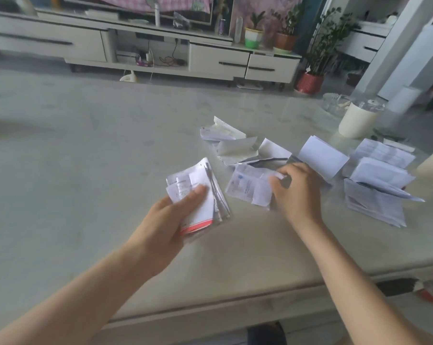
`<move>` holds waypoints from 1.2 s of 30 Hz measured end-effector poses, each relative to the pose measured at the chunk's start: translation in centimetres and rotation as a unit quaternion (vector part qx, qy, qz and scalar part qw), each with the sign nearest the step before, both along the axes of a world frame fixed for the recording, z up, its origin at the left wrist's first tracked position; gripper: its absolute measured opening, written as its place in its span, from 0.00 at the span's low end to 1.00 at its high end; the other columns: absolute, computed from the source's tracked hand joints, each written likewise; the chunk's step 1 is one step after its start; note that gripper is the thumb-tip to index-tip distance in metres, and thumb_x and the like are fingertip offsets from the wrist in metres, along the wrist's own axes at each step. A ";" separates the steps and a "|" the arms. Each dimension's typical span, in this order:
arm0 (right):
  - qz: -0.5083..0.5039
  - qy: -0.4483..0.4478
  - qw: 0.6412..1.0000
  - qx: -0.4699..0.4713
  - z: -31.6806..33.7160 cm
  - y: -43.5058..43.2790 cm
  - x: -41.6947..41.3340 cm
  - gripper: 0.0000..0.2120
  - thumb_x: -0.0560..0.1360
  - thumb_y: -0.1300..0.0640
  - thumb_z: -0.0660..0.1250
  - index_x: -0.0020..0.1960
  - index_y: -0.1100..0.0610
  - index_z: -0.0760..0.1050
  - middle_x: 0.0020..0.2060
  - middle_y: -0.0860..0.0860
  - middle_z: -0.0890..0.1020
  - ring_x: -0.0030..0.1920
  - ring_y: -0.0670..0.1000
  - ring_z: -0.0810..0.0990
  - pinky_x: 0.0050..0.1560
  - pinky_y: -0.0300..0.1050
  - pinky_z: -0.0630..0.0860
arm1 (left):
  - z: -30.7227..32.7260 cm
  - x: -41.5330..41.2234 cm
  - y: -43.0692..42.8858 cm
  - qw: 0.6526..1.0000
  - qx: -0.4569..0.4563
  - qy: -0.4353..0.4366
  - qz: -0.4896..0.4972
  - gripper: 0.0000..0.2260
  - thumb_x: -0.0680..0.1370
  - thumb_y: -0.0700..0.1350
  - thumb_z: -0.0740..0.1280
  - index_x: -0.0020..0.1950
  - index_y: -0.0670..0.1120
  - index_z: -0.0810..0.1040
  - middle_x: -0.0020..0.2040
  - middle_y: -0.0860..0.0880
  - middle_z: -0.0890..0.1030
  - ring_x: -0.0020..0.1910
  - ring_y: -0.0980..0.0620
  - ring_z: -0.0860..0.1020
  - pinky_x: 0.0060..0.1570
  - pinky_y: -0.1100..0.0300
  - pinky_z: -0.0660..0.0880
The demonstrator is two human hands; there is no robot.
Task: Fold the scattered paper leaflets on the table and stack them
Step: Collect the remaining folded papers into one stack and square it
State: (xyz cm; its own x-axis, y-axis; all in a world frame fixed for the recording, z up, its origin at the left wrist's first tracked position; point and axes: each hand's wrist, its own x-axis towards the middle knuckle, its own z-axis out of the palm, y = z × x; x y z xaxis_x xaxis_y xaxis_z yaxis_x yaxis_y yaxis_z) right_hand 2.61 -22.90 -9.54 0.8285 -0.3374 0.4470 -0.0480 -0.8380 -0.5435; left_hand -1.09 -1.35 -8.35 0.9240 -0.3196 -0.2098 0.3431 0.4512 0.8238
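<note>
Room: behind your counter (86, 145) stand a long white TV cabinet (217, 58) and potted plants (310, 80) at far right.
Counter: pale, marble-patterned, glossy; its near edge runs across just in front of you.
Left hand: your left hand (165, 227) grips the stack of folded leaflets (200, 192), thumb laid flat over the top sheet, fingers underneath. The stack is tilted, with its far end pointing away from you.
Right hand: your right hand (295, 190) has its fingers curled and pinches the right edge of a creased leaflet (250, 185) lying on the counter.
Between the hands: the stack and the creased leaflet lie side by side, close but apart, near the middle of the counter.
Loose leaflets: a crumpled cluster (235, 145) lies just beyond the creased leaflet; a plain white folded sheet (322, 158) stands half open to the right of your right hand.
Right pile: several half-open printed leaflets (377, 180) overlap near the counter's right edge, well apart from the stack.
Writing: fine print covers most sheets, but you cannot read it; it is too blurred. A red band (196, 226) marks the stack's near edge, and the creased leaflet carries a small blue mark.
Other things: a cream tumbler (357, 120) and a glass dish (335, 103) sit at far right.
</note>
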 end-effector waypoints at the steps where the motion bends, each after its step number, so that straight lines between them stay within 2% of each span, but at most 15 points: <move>1: 0.010 -0.012 1.000 0.009 0.4 0.1 -0.7 0.02 0.72 0.63 0.68 0.42 0.62 0.76 0.42 0.56 0.78 0.47 0.58 0.75 0.46 0.43 0.65 | 0.4 0.2 0.1 0.999 -0.034 0.019 0.000 0.06 0.71 0.44 0.65 0.43 0.43 0.80 0.35 0.49 0.83 0.30 0.56 0.81 0.31 0.66 0.78; 5: 0.065 -0.018 0.983 0.173 2.6 1.3 -5.0 0.03 0.74 0.62 0.64 0.41 0.59 0.73 0.33 0.53 0.78 0.33 0.50 0.72 0.32 0.38 0.66 | 1.3 1.0 1.0 0.997 -0.070 0.018 -0.018 0.07 0.72 0.45 0.63 0.45 0.46 0.80 0.39 0.50 0.84 0.33 0.55 0.82 0.32 0.62 0.77; 8: 0.075 -0.054 0.971 0.220 2.8 2.4 -6.8 0.04 0.74 0.62 0.65 0.41 0.58 0.73 0.32 0.49 0.80 0.34 0.50 0.78 0.36 0.40 0.73 | 1.0 1.1 1.6 0.997 -0.056 -0.004 -0.061 0.11 0.71 0.48 0.63 0.50 0.48 0.80 0.44 0.51 0.84 0.37 0.55 0.82 0.34 0.62 0.77; 11: 0.124 -0.103 0.983 0.089 2.3 4.6 -7.5 0.07 0.72 0.60 0.66 0.38 0.52 0.71 0.30 0.41 0.79 0.32 0.40 0.77 0.33 0.29 0.69 | 1.2 0.7 1.6 0.980 -0.118 -0.011 -0.159 0.14 0.69 0.51 0.67 0.51 0.47 0.84 0.51 0.47 0.84 0.49 0.50 0.83 0.51 0.52 0.79; 12: 0.153 -0.099 0.983 0.029 1.9 5.2 -7.7 0.01 0.71 0.58 0.64 0.40 0.53 0.74 0.34 0.41 0.81 0.35 0.41 0.78 0.34 0.30 0.69 | 1.2 0.5 1.6 0.975 -0.130 -0.018 -0.179 0.14 0.69 0.51 0.67 0.50 0.47 0.84 0.50 0.47 0.84 0.50 0.49 0.82 0.54 0.49 0.78; 14: 0.198 -0.083 0.973 -0.088 0.8 6.1 -8.1 0.10 0.69 0.57 0.61 0.46 0.59 0.78 0.46 0.50 0.83 0.46 0.47 0.80 0.43 0.37 0.73 | 1.2 0.5 1.8 0.973 -0.136 -0.015 -0.185 0.15 0.68 0.50 0.68 0.50 0.46 0.84 0.49 0.45 0.84 0.48 0.48 0.83 0.53 0.47 0.78; 16: 0.237 -0.063 0.964 -0.104 0.1 6.4 -8.2 0.13 0.72 0.55 0.60 0.50 0.58 0.79 0.56 0.53 0.80 0.58 0.50 0.76 0.54 0.41 0.72 | 1.3 0.7 2.0 0.973 -0.135 -0.019 -0.186 0.17 0.67 0.51 0.70 0.52 0.44 0.84 0.53 0.43 0.83 0.51 0.47 0.82 0.51 0.48 0.78; 18: 0.261 -0.045 0.964 -0.034 0.3 6.5 -8.3 0.15 0.75 0.50 0.57 0.50 0.55 0.80 0.59 0.50 0.77 0.61 0.47 0.73 0.61 0.41 0.67 | 1.2 0.9 2.5 0.974 -0.133 -0.018 -0.182 0.18 0.67 0.51 0.71 0.53 0.44 0.83 0.53 0.43 0.83 0.50 0.47 0.82 0.49 0.49 0.79; 22: 0.212 -0.068 0.967 0.122 1.0 6.8 -7.6 0.09 0.72 0.47 0.64 0.41 0.51 0.78 0.50 0.44 0.75 0.55 0.48 0.75 0.57 0.42 0.71 | 0.4 0.8 2.4 0.974 -0.122 0.023 -0.191 0.26 0.59 0.50 0.80 0.54 0.41 0.82 0.52 0.42 0.83 0.48 0.46 0.83 0.47 0.51 0.80; 23: 0.195 -0.073 0.968 0.142 1.1 6.8 -7.3 0.06 0.70 0.47 0.68 0.43 0.48 0.75 0.49 0.43 0.74 0.54 0.46 0.75 0.55 0.38 0.71 | 0.2 0.8 2.3 0.973 -0.124 0.032 -0.193 0.27 0.58 0.49 0.81 0.54 0.41 0.82 0.52 0.42 0.83 0.47 0.46 0.83 0.46 0.52 0.80; 24: 0.184 -0.060 0.966 0.174 1.2 6.6 -7.2 0.11 0.69 0.48 0.71 0.47 0.46 0.71 0.48 0.43 0.74 0.51 0.45 0.76 0.52 0.34 0.71 | 0.2 0.7 2.1 0.972 -0.123 0.041 -0.196 0.28 0.57 0.48 0.81 0.54 0.41 0.82 0.52 0.41 0.82 0.48 0.46 0.83 0.46 0.53 0.80; 27: 0.189 0.030 0.936 0.295 1.5 6.2 -6.9 0.19 0.69 0.55 0.74 0.54 0.48 0.69 0.41 0.48 0.79 0.40 0.45 0.78 0.41 0.38 0.74 | 0.1 0.3 1.2 0.977 -0.078 0.031 -0.195 0.21 0.66 0.47 0.76 0.56 0.42 0.82 0.55 0.41 0.81 0.50 0.46 0.82 0.49 0.54 0.79; 29: 0.214 0.013 0.937 0.274 1.7 6.4 -6.9 0.17 0.74 0.59 0.69 0.58 0.51 0.67 0.41 0.48 0.79 0.40 0.44 0.78 0.41 0.37 0.74 | 0.1 -0.2 0.7 0.987 -0.019 0.009 -0.162 0.12 0.74 0.46 0.68 0.55 0.43 0.82 0.55 0.42 0.82 0.49 0.48 0.82 0.48 0.55 0.80; 32: 0.266 -0.018 0.932 0.245 1.5 7.3 -7.2 0.17 0.78 0.60 0.60 0.65 0.52 0.63 0.47 0.42 0.78 0.47 0.42 0.77 0.48 0.34 0.72 | -0.1 -0.5 0.3 0.995 0.036 0.002 -0.095 0.14 0.73 0.49 0.64 0.50 0.44 0.84 0.54 0.43 0.82 0.48 0.46 0.81 0.52 0.51 0.77; 36: 0.252 -0.038 0.937 0.240 1.4 7.7 -7.3 0.18 0.79 0.54 0.55 0.69 0.49 0.63 0.37 0.43 0.77 0.36 0.42 0.75 0.40 0.30 0.69 | 0.4 -0.9 0.1 0.996 0.057 -0.040 -0.057 0.11 0.72 0.48 0.65 0.47 0.44 0.83 0.46 0.45 0.84 0.41 0.49 0.81 0.39 0.56 0.78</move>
